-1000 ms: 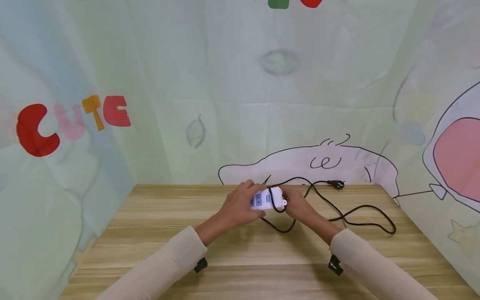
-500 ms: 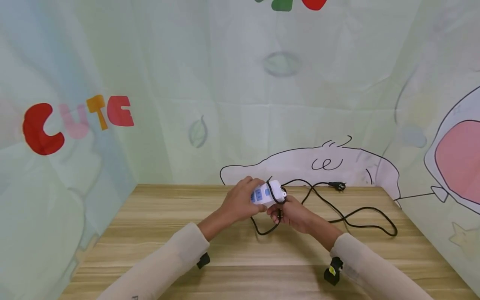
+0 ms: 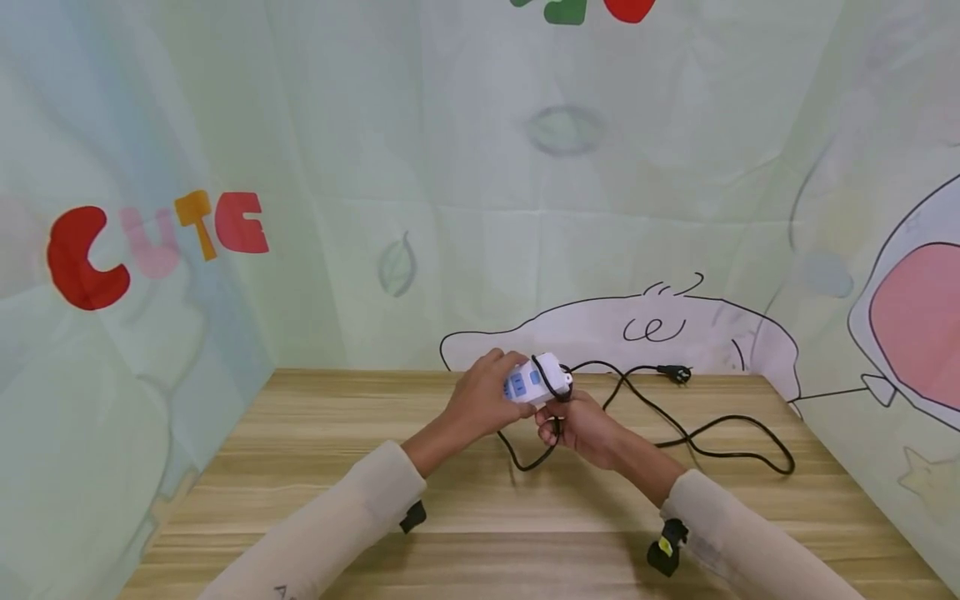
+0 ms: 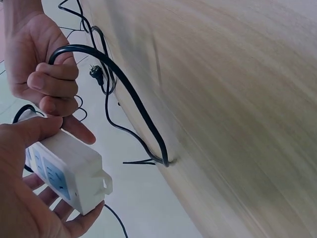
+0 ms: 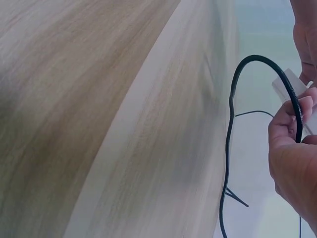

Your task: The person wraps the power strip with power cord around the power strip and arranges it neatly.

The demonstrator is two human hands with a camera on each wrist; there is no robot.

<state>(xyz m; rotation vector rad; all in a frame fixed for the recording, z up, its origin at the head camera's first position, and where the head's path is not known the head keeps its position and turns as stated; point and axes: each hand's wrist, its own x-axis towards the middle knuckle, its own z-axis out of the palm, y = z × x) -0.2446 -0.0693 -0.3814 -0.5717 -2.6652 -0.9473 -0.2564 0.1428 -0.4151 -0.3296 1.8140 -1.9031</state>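
Observation:
My left hand (image 3: 482, 396) holds a white power strip (image 3: 527, 382) with blue sockets above the table's far side, thumb on one edge and fingers beneath in the left wrist view. Black cord wraps around the strip's right end. Just below that end, my right hand (image 3: 592, 432) curls its fingers round the cord (image 4: 133, 96), which arches out of the fist and down to the table. In the right wrist view the same cord loops up over the right hand's (image 5: 297, 153) fingers. The strip's far side is hidden.
The cord's black plug (image 3: 678, 374) lies near the back edge of the wooden table (image 3: 525, 558). A loose cord loop spreads to the right. A printed cloth (image 3: 480, 167) hangs behind and along both sides.
My right hand has come from behind the strip's right end to below it, with the cord in its fingers. The strip has tilted, its right end rising, and the hanging cord loop has shifted left.

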